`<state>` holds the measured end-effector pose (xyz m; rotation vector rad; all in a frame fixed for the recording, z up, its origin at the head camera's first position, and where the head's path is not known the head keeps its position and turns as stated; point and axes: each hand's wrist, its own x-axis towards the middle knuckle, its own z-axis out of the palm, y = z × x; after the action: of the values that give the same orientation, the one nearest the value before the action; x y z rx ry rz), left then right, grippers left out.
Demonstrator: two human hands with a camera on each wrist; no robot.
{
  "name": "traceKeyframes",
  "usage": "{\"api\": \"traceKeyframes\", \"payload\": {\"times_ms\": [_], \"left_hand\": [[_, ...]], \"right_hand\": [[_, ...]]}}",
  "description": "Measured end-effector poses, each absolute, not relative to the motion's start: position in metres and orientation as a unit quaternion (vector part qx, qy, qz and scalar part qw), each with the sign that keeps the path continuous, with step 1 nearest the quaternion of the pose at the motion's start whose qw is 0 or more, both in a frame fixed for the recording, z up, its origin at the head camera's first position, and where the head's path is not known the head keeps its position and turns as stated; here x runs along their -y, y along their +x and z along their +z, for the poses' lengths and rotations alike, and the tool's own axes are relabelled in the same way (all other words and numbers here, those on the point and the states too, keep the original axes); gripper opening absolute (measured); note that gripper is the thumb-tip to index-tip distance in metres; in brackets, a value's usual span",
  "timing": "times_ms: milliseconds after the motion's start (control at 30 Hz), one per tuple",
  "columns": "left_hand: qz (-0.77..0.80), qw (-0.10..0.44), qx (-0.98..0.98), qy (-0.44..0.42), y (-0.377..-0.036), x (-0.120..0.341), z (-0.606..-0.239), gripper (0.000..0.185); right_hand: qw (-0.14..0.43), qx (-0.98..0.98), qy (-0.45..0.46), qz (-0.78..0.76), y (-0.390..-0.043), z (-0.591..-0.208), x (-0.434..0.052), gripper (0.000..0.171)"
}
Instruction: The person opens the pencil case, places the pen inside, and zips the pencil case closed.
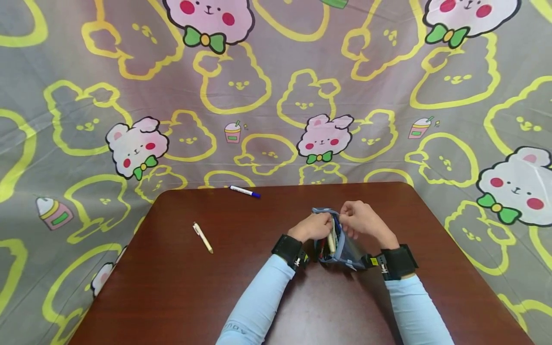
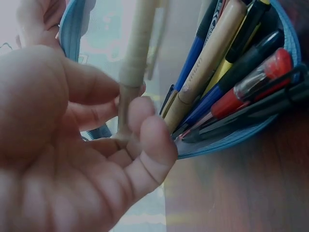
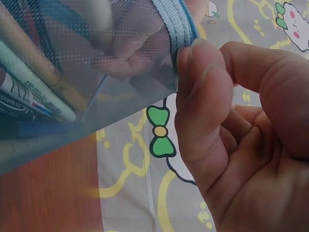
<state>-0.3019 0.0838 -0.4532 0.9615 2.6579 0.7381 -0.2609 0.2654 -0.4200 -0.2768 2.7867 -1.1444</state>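
A mesh zip pouch [image 1: 341,249] with a blue edge stands open on the table between both hands. My left hand [image 1: 316,226] is at its mouth; in the left wrist view its thumb and fingers pinch a beige pen [image 2: 136,46]. Several pens fill the pouch beside it, among them a tan pen [image 2: 208,63] and a red-capped pen [image 2: 251,84]. On the pouch's other side, my right hand [image 1: 364,221] pinches the zippered rim [image 3: 176,24] between thumb and fingers. Through the mesh, the left hand's fingertips show dimly in the right wrist view.
A cream pen [image 1: 202,238] lies on the left part of the brown table [image 1: 172,287]. Near the back edge is a white marker [image 1: 245,191] with a blue cap. A patterned cloth [image 1: 267,96] hangs behind the table and along its sides.
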Motion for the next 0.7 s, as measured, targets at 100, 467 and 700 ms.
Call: {"api": "traceKeyframes", "payload": {"times_ms": [100,467,700], "left_hand": [[0.269,0.133,-0.894,0.333,-0.301,-0.083,-0.453,0.013],[0.352,0.191,-0.851,0.339,-0.297,-0.056,-0.439,0.029],[0.298,0.175,-0.883,0.317,-0.299,-0.028,-0.438,0.028]], "right_hand": [[0.062,-0.920,-0.094,-0.375,-0.261,-0.419,-0.266,0.006],[0.072,-0.924,-0.098,-0.362,-0.266,-0.415,-0.266,0.007],[0.073,-0.927,-0.084,-0.358,-0.267,-0.414,-0.266,0.008]]}}
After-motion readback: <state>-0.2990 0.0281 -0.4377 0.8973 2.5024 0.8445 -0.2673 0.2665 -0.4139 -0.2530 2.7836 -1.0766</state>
